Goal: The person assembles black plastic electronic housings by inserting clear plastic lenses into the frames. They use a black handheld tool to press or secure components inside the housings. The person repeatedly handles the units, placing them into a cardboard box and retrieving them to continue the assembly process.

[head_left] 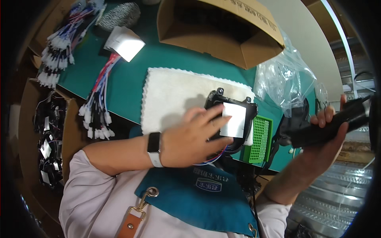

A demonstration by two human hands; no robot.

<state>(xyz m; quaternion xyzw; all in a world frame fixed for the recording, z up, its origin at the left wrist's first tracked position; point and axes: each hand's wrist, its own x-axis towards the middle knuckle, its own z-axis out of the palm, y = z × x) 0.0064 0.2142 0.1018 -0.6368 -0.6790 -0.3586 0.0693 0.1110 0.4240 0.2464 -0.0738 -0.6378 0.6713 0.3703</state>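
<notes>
A black plastic housing (212, 102) with screw lugs lies on a white cloth (166, 89) with a scalloped edge. On the housing sits a shiny silver rectangular sheet (237, 121). My left hand (190, 135) reaches over from the left with its fingers spread, fingertips at the sheet's left edge. Red and blue wires (216, 158) come out beneath that hand. Off to the right, my right hand (332, 129) is closed around a thick black cylindrical tool (321, 129), raised above the bench. The tool's exact kind is not clear, and its far end runs into the dark rim.
A green perforated tray (260, 139) stands right of the housing. Behind the cloth are an open cardboard box (222, 47) and a clear plastic bag (283, 75). Bundled wires with white connectors (97, 115) hang over the left bench edge, above a carton of black parts (69, 131).
</notes>
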